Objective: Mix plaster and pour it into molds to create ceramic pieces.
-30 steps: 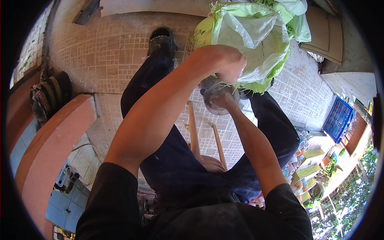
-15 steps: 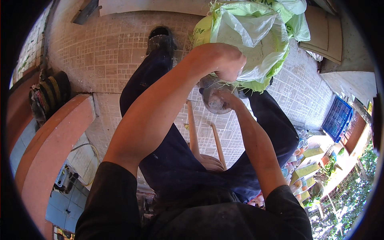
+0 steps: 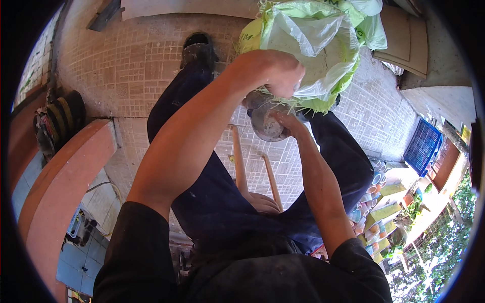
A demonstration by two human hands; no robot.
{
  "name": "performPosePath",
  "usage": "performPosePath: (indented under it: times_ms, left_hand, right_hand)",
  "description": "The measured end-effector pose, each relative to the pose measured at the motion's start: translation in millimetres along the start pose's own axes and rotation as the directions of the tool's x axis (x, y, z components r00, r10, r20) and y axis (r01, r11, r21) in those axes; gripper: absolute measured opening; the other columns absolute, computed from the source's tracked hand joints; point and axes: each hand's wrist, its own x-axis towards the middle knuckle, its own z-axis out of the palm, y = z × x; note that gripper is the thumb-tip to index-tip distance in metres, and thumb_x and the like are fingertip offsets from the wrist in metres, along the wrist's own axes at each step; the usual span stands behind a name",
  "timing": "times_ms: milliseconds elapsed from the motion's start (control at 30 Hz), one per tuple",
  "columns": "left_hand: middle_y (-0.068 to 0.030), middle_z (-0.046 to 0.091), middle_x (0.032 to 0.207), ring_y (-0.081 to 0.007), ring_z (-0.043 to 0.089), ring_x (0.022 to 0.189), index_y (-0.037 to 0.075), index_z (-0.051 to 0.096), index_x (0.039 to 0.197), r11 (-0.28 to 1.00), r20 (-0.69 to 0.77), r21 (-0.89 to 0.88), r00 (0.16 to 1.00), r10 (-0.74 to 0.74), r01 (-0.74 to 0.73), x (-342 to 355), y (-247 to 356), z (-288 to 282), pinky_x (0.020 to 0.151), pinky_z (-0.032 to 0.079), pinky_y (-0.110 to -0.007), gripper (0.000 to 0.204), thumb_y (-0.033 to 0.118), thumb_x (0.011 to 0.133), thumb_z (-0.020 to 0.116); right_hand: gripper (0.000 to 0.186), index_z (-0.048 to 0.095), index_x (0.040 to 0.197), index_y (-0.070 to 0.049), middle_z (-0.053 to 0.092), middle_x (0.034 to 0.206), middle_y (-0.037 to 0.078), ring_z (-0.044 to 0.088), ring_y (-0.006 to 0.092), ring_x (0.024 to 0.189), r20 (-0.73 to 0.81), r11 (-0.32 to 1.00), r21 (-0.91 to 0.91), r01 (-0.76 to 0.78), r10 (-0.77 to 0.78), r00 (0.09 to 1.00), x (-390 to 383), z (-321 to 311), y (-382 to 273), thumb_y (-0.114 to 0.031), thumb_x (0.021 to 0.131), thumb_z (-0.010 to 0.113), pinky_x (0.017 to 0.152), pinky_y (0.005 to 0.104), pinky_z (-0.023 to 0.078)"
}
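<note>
My left hand (image 3: 285, 73) is closed, knuckles up, over the near rim of a pale green woven sack (image 3: 348, 76). Its fingertips are turned down out of sight, so what they grip cannot be made out. Just below it is a cloudy, see-through plastic vessel (image 3: 261, 123), smudged with pale dust. My right hand (image 3: 285, 121) is closed on the vessel's right side, the fingers partly blurred by the plastic. Inside the sack a clear plastic liner (image 3: 308, 38) is folded back around pale powder (image 3: 331, 63).
I sit on a wooden seat (image 3: 265, 203), legs spread around the vessel, on a tiled floor (image 3: 136, 65). A blue plastic crate (image 3: 422, 146) stands at the right. Leftward are a curved orange-brown ledge (image 3: 65, 166) and a striped bundle (image 3: 63, 118). Flat boards (image 3: 404, 40) lie behind the sack.
The whole view has shifted slightly, moving everything a little left and up in the picture. Both hands keep nearly the same place beside the sack and vessel.
</note>
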Motion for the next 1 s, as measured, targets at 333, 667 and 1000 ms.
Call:
performPosePath:
  times_ms: [333, 667, 1000]
  left_hand:
    - [-0.0161, 0.067, 0.085, -0.0258, 0.064, 0.074, 0.004, 0.069, 0.092, 0.989, -0.067, -0.109, 0.994, 0.091, -0.098, -4, -6, 7, 0.067, 0.048, -0.034, 0.02, 0.008, 0.074, 0.061]
    - [-0.0083, 0.064, 0.084, -0.0144, 0.058, 0.068, 0.005, 0.065, 0.102, 0.969, -0.753, -0.011, 0.639, 0.155, -0.248, -127, 25, 2, 0.063, 0.047, -0.028, 0.02, 0.008, 0.085, 0.055]
    - [-0.0202, 0.059, 0.067, -0.032, 0.058, 0.06, -0.001, 0.06, 0.08, 0.69, -0.675, -0.468, 0.281, -0.683, 0.553, -340, -65, 255, 0.055, 0.043, -0.04, 0.027, 0.025, 0.086, 0.056]
  right_hand:
    - [0.051, 0.054, 0.115, -0.004, 0.06, 0.099, 0.004, 0.059, 0.0134, 0.086, 0.114, 0.85, 0.389, 0.356, -0.428, 0.897, -81, -17, 9, -0.041, 0.081, 0.061, 0.066, 0.0313, 0.053]
    - [0.062, 0.051, 0.118, 0.001, 0.059, 0.107, 0.004, 0.053, 0.0126, 0.101, 0.126, 0.695, 0.121, 0.709, -0.719, 0.684, -170, -24, -25, -0.027, 0.069, 0.075, 0.089, 0.0269, 0.042]
    - [0.078, 0.041, 0.126, -0.003, 0.051, 0.121, 0.021, 0.048, 0.0372, 0.112, 0.024, 0.157, -0.774, 0.614, -0.961, 0.276, -133, 19, 12, -0.011, 0.058, 0.077, 0.096, 0.0428, 0.039]
